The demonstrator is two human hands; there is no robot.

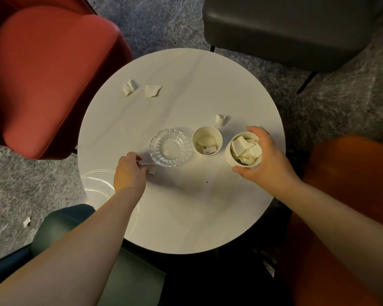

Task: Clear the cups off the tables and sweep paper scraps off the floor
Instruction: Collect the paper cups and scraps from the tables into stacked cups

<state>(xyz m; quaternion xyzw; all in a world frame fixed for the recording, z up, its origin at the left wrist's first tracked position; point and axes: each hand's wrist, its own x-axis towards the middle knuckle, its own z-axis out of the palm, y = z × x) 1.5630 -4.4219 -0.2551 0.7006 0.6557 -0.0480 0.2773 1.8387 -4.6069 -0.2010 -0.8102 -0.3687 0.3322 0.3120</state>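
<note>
Two paper cups stand on the round white desk [186,206], side by side and near its right edge. The right hand [266,157] wraps the outer cup [243,150], thumb on the near side and fingers curled over the far rim; this cup is packed with crumpled white paper. The second cup [206,141] stands free just to its left, apart from the hand, with a paper wad and a small printed packet at the bottom. One clear glass dish [169,147] sits left of that cup. The left hand [129,171] is at the dish's near-left edge, its grip pinching a small paper scrap [152,170] that rests against the desk. Three more scraps lie loose on the desk: two close together at the far left, one crumpled [129,87] and one flatter [152,91], and a third small one [220,118] just beyond the free cup. One scrap [27,221] lies on the grey carpet at the lower left. Four seats ring the desk: a red chair [42,85], a dark grey chair [285,29], an orange chair [352,184] and a teal chair [60,226].
</note>
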